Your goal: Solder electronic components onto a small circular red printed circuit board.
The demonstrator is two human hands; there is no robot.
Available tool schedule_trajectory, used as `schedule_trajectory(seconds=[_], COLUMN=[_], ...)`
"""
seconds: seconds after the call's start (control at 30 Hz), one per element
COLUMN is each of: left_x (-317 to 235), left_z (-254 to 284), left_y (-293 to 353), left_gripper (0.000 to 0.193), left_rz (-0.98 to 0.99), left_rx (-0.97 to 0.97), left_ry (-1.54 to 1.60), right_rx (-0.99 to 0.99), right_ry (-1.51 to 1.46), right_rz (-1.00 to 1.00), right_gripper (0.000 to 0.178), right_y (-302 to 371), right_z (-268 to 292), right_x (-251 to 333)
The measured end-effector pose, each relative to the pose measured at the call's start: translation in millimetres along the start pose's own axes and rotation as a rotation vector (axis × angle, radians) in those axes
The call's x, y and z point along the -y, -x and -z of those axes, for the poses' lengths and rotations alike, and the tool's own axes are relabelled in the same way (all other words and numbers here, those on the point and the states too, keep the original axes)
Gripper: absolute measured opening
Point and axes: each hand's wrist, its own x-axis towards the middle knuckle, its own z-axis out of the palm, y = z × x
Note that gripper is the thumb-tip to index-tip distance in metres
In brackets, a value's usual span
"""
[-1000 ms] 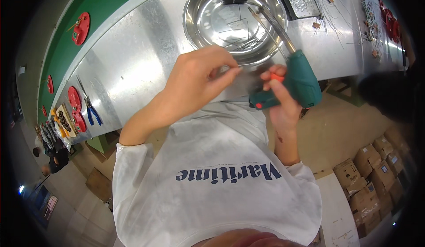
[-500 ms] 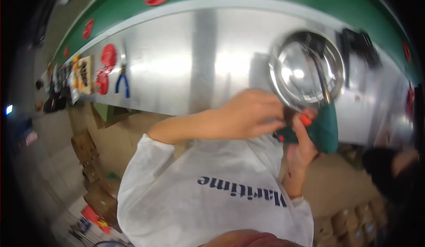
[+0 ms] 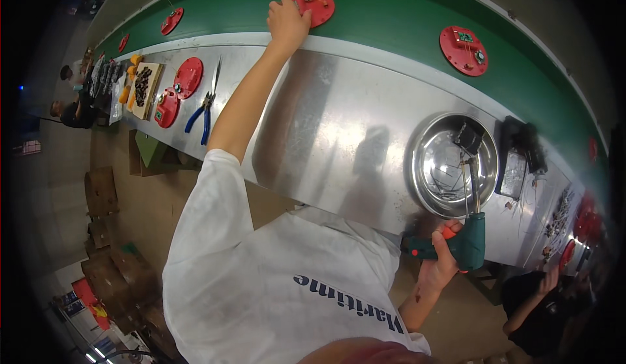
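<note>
Across the room runs a long metal worktop point(image 3: 313, 129), its grey surface scuffed and marked by bright glare and dark reflected bands. Along its far side lies a green strip point(image 3: 385, 12), divided from the metal by a pale edging. Below the near edge, tan floor point(image 3: 456, 312) shows, with brown cardboard boxes point(image 3: 107, 282) stacked at the lower left. A co-worker in dark clothing point(image 3: 538, 312) stands at the right end; other people, small and indistinct, are at the far left. On the right part of the worktop stands a round shiny basin point(image 3: 424, 181) containing thin wires and a black bundle point(image 3: 467, 139). Just right of it lies a black-edged tray point(image 3: 514, 172), with loose wires farther along. A green pistol-shaped tool point(image 3: 475, 243) is at the near side of the basin, its metal rods extending over the bowl. The right hand point(image 3: 443, 260) is closed around its grip, a finger at the orange trigger. On the green strip, the left hand point(image 3: 289, 22) reaches a red disc point(image 3: 323, 12), fingers partly bent at its left edge and thumb at its near edge; whether it grips cannot be told. Toward the left of the worktop lie two overlapping red discs point(image 3: 189, 77) and blue-handled pliers point(image 3: 207, 106), jaws pointing away.
</note>
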Motion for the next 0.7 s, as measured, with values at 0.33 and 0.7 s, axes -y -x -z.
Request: schedule_trajectory(seconds=[0.33, 0.7], left_x=[-29.9, 5.4], left_z=[93.8, 130.2], left_y=[150.7, 271.1], left_gripper=[0.043, 0.055], left_rz=[-0.661, -0.547], left_rx=[0.485, 0.426], left_ry=[0.656, 0.744], right_rx=[0.129, 0.328], right_ry=[0.020, 0.175], right_rz=[-0.041, -0.085], right_gripper=[0.043, 0.031], right_y=[5.8, 9.8], right_z=[-7.8, -37.4], right_x=[-9.6, -22.8])
